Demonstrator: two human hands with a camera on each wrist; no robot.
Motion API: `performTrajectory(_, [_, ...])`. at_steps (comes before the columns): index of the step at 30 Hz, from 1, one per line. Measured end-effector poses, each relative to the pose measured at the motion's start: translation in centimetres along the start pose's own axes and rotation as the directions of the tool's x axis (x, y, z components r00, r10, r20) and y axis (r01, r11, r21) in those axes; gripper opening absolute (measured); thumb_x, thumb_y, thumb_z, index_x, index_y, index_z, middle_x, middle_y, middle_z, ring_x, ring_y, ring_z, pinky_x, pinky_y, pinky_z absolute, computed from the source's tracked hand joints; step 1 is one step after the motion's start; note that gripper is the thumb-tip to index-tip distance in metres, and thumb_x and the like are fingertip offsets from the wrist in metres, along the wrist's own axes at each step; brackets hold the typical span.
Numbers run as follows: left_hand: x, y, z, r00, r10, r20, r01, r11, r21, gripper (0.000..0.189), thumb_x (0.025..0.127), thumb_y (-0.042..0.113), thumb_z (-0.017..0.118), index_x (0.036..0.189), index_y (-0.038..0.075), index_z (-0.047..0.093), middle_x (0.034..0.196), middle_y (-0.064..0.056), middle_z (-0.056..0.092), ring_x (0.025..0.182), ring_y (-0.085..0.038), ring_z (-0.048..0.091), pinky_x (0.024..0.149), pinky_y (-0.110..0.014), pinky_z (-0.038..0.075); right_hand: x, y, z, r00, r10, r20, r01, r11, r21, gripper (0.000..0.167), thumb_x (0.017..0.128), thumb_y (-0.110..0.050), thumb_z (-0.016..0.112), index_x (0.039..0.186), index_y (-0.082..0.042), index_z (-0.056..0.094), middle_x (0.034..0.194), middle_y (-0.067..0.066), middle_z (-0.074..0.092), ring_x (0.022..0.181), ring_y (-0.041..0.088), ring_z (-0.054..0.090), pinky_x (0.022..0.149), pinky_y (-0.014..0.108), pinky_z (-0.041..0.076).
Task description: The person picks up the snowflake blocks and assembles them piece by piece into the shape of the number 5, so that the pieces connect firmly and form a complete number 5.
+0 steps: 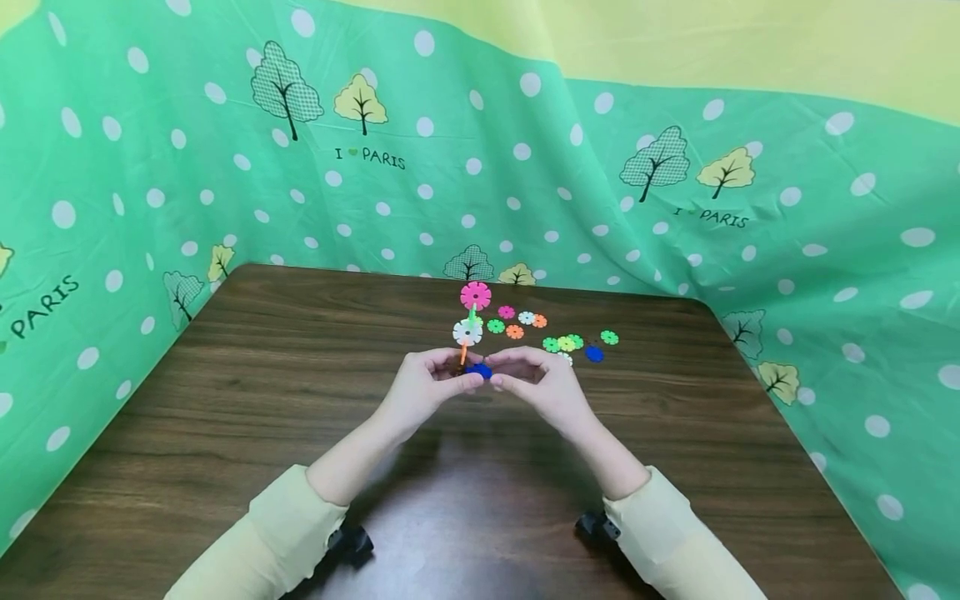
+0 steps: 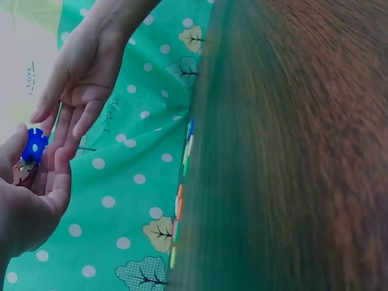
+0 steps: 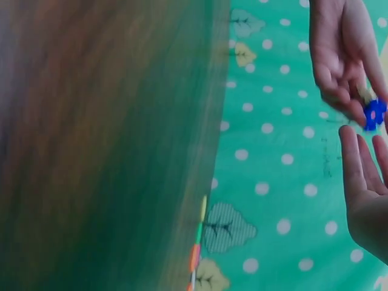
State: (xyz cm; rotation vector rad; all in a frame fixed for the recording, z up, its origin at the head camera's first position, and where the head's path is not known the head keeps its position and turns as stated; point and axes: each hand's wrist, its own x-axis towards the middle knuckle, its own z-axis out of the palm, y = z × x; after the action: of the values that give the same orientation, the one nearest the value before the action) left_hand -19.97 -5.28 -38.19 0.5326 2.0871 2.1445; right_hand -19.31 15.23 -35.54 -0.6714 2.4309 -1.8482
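My left hand [image 1: 423, 387] pinches the low end of a chain of notched plastic discs between thumb and fingers. A blue disc [image 2: 35, 145] sticks out of that grip, joined to a brownish disc [image 2: 24, 171]. From there the chain rises through an orange disc [image 1: 463, 354] seen edge-on, a white disc [image 1: 468, 332] and a green disc [image 1: 472, 315] to a pink disc [image 1: 476, 295] on top. My right hand [image 1: 543, 383] has its thumb and index fingertips right at the blue disc's edge; its other fingers [image 3: 351, 157] are extended in the right wrist view.
Beyond my hands, loose discs lie on the dark wood table [image 1: 225, 433]: green [image 1: 496, 326], pink [image 1: 507, 312], orange [image 1: 515, 332], and blue [image 1: 594, 354] among several others. A green dotted cloth [image 1: 420, 192] hangs around the table's far and side edges.
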Motion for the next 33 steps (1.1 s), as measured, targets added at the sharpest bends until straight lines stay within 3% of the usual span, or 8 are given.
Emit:
performTrajectory(5, [-0.1,-0.2,-0.8,0.999,-0.013,-0.030,0.009,0.991,-0.135,0.035,0.082,0.016,0.074,0.110,-0.003,0.066,0.101,-0.013,0.070,0.086,-0.027,0.069,0.082,-0.038,0.055,1.3,2.5,-2.9,0.999,0.041,0.015,-0.039,0.993,-0.115,0.029,0.085,-0.019,0.071,0.111,-0.006,0.067,0.107,0.015,0.069,0.089,0.028,0.069,0.076,0.029,0.057])
performTrajectory(10, [-0.4,-0.5,-1.8,0.999,-0.022,-0.050,0.011,0.976,-0.215,0.033,0.083,0.013,0.073,0.110,-0.004,0.065,0.106,-0.012,0.069,0.094,-0.024,0.067,0.082,-0.038,0.055,2.1,3.7,-5.7,0.999,0.042,0.000,-0.040,0.943,-0.330,0.030,0.082,-0.030,0.074,0.107,-0.015,0.070,0.105,0.006,0.070,0.094,0.018,0.066,0.075,0.026,0.056])
performTrajectory(14, [-0.6,-0.7,-2.4,0.998,-0.026,-0.054,0.015,0.980,-0.201,0.035,0.083,0.014,0.073,0.112,-0.003,0.063,0.106,-0.011,0.070,0.094,-0.021,0.067,0.082,-0.039,0.055,2.6,4.9,-7.8,0.998,0.058,0.006,-0.050,0.906,-0.420,0.029,0.082,-0.028,0.074,0.107,-0.014,0.069,0.099,0.004,0.070,0.089,0.023,0.066,0.069,0.027,0.056])
performTrajectory(19, [-0.8,-0.8,-2.9,0.997,-0.046,-0.065,0.036,0.988,-0.149,0.041,0.083,0.016,0.074,0.115,-0.004,0.059,0.105,-0.010,0.070,0.094,-0.027,0.065,0.084,-0.038,0.055,3.6,7.1,-10.3,0.997,0.063,0.045,-0.034,0.874,-0.484,0.030,0.084,-0.022,0.072,0.109,-0.007,0.068,0.101,0.013,0.070,0.085,0.027,0.064,0.063,0.024,0.053])
performTrajectory(25, [-1.1,-0.9,-3.3,0.993,-0.089,-0.073,0.083,0.993,-0.079,0.037,0.082,0.019,0.075,0.112,0.003,0.060,0.111,-0.011,0.066,0.094,-0.023,0.062,0.081,-0.029,0.055,4.6,9.3,-11.9,0.987,0.132,0.092,-0.054,0.813,-0.579,0.027,0.083,-0.016,0.073,0.107,-0.005,0.070,0.101,0.010,0.071,0.087,0.021,0.060,0.068,0.026,0.050])
performTrajectory(33, [-0.9,-1.0,-3.5,0.995,-0.098,-0.036,0.097,0.995,-0.021,0.033,0.082,0.023,0.074,0.106,0.005,0.061,0.108,-0.007,0.070,0.094,-0.022,0.062,0.086,-0.038,0.053,5.7,11.9,-13.0,0.967,0.205,0.154,-0.046,0.732,-0.680,0.022,0.081,-0.014,0.075,0.101,-0.007,0.072,0.100,0.009,0.070,0.091,0.024,0.062,0.077,0.038,0.052])
